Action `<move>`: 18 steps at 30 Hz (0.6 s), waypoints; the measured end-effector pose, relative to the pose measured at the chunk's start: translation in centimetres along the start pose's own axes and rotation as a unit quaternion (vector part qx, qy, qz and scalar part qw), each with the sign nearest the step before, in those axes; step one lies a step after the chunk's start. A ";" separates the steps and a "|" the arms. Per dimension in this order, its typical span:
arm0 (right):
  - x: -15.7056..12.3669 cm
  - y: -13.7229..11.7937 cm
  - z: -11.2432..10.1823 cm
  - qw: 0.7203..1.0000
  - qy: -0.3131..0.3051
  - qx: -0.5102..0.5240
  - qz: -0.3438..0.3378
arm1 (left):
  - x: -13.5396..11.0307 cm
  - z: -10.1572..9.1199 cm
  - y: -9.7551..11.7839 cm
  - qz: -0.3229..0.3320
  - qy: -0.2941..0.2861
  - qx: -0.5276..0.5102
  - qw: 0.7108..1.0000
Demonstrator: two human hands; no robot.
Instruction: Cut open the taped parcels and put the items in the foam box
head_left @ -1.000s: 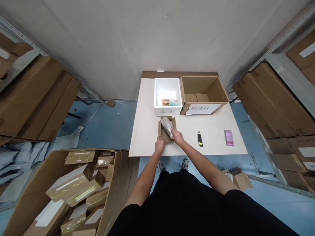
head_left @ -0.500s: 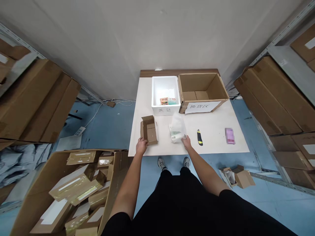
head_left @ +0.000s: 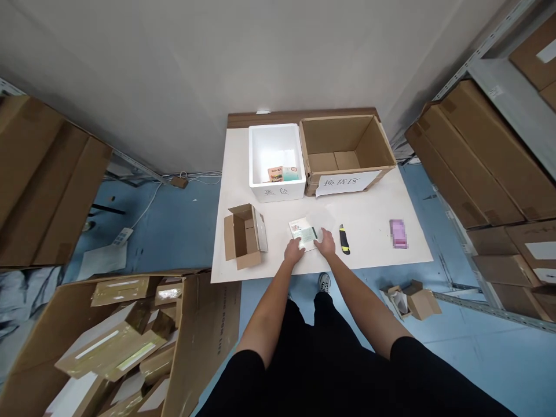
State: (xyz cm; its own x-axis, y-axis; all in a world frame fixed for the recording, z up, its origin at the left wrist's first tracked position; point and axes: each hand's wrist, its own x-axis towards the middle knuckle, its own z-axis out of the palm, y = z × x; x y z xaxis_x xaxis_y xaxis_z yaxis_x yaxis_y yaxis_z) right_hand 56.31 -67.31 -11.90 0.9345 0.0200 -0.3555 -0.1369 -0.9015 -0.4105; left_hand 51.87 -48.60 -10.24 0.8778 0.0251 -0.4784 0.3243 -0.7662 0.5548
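A small packet in a clear plastic bag (head_left: pixel 306 231) lies on the white table (head_left: pixel 373 249) near its front edge. My left hand (head_left: pixel 294 251) grips the packet's near left corner. My right hand (head_left: pixel 325 244) holds its right side, fingers closed on the plastic. An opened small cardboard box (head_left: pixel 243 236) stands on the table to the left, apart from both hands. A yellow and black utility knife (head_left: pixel 344 239) lies just right of my right hand.
A white foam box (head_left: pixel 276 159) with small packets inside and an open cardboard box (head_left: pixel 345 149) with a paper label stand at the table's back. A pink item (head_left: pixel 398 233) lies at the right. A large carton of parcels (head_left: pixel 125 341) sits on the floor left; shelves of cartons flank both sides.
My right hand pulled the bagged packet out of the small box and laid it on the table. My left hand set the box aside to the left, let go, and moved onto the packet.
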 end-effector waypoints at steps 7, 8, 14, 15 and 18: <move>4.0 -1.4 0.0 0.991 -0.101 -0.078 -0.046 | 2.5 4.8 -1.5 -0.070 0.034 0.030 0.997; 3.9 -0.6 -0.3 0.995 -0.077 -0.050 -0.034 | 2.5 4.9 -1.8 -0.066 0.037 0.023 0.997; -1.5 7.5 -2.8 0.928 0.166 0.193 0.273 | 2.9 4.1 -3.0 -0.065 0.067 -0.125 0.988; -2.6 8.1 -3.0 0.915 0.196 0.204 0.287 | 3.1 3.9 -3.1 -0.081 0.079 -0.171 0.979; -4.0 6.4 -2.3 0.944 0.203 0.213 0.148 | 3.7 3.5 -3.5 -0.128 0.111 -0.265 0.949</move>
State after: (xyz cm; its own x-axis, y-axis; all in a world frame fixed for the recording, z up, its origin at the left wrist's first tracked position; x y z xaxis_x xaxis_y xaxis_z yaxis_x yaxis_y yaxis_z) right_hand 52.48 -74.14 -11.13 0.8721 -0.4504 -0.1914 -0.4500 -0.5844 -0.6753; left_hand 52.77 -48.12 -16.32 0.7795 0.3465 -0.5218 0.6178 -0.2878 0.7318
